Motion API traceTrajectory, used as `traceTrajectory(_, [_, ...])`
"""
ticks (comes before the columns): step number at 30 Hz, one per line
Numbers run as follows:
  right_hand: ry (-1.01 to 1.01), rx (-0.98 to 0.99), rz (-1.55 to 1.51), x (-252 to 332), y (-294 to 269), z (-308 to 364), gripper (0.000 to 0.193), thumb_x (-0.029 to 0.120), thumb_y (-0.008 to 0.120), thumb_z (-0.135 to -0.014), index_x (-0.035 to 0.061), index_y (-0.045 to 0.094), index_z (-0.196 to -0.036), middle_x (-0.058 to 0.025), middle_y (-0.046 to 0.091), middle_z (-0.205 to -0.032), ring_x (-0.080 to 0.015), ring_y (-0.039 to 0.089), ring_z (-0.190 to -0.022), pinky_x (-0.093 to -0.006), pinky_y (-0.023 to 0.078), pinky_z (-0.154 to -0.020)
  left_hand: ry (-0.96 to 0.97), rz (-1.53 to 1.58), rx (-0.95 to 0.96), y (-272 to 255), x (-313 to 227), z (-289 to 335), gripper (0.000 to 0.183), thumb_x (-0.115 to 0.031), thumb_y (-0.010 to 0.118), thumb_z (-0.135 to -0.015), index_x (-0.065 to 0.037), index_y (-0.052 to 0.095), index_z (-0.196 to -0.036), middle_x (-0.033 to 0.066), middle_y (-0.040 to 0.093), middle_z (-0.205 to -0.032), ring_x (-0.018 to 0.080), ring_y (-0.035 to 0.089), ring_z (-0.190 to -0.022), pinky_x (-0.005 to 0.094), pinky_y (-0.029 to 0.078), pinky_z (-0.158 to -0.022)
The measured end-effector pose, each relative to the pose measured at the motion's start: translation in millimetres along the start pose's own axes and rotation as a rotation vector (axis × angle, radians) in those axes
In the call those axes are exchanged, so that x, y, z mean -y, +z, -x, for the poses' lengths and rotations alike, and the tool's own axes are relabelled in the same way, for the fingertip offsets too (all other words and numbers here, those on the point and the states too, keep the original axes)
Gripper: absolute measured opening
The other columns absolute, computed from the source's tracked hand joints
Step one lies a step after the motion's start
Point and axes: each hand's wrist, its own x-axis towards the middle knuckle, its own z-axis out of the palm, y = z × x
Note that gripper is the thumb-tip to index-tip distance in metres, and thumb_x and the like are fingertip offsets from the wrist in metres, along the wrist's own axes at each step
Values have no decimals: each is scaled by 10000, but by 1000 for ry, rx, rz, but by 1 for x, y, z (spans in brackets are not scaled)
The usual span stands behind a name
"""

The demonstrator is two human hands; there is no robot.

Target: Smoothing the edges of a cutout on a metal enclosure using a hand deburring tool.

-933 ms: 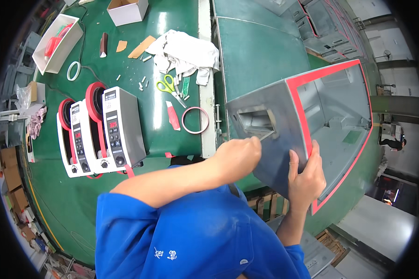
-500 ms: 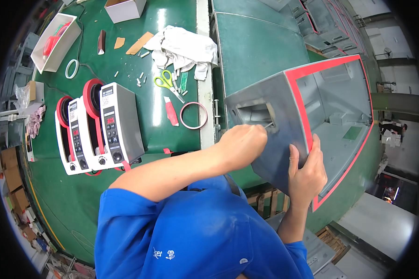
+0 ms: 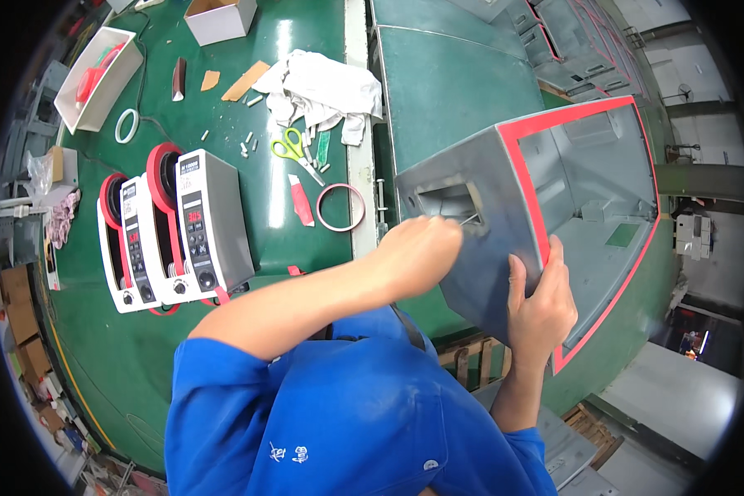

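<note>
A grey metal box (image 3: pixel 479 264) stands tilted in front of me, with red tape (image 3: pixel 533 194) along the rim of its large open side. In its left face is a rectangular opening (image 3: pixel 450 204) with a pale, scuffed border. My left hand (image 3: pixel 426 252) is closed beside that opening. A thin light tip (image 3: pixel 469 219) shows past its fingers at the opening's edge; the rest is hidden by the hand. Lower on the box, my right hand (image 3: pixel 544 306) grips the taped edge, thumb on the left face and fingers along the rim.
Two white tape dispensers (image 3: pixel 211 223) with red rolls stand left on the green table. Nearby lie green-handled scissors (image 3: pixel 293 149), a pink tape ring (image 3: pixel 341 207), white cloths (image 3: pixel 326 87) and several small white pieces. A white bin (image 3: pixel 99 78) is farther left; taped grey boxes (image 3: pixel 579 45) sit far right.
The view has shifted slightly. My left hand has moved a little left and down relative to the opening, still closed. My right hand keeps its grip on the box.
</note>
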Motion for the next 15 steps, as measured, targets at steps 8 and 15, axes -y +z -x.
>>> traceTrajectory(8, [1, 2, 1, 0, 2, 1, 455, 313, 586, -762, -10, 489, -1068, -43, 441, -607, -169, 460, -460, -269, 377, -412, -141, 418, 57, -4, 13, -3, 157, -41, 464, -750, 73, 547, -681, 192, 552, -566, 325, 581, -566, 385, 452, -514])
traceTrajectory(15, [22, 12, -6, 3, 1, 1, 460, 313, 592, -754, -10, 492, -1066, -45, 445, -607, -174, 469, -465, -272, 382, -415, -473, 1053, 224, -10, 6, 1, 197, -120, 438, -841, 29, 561, -805, 0, 481, -523, 53, 368, -387, 204, 272, -347])
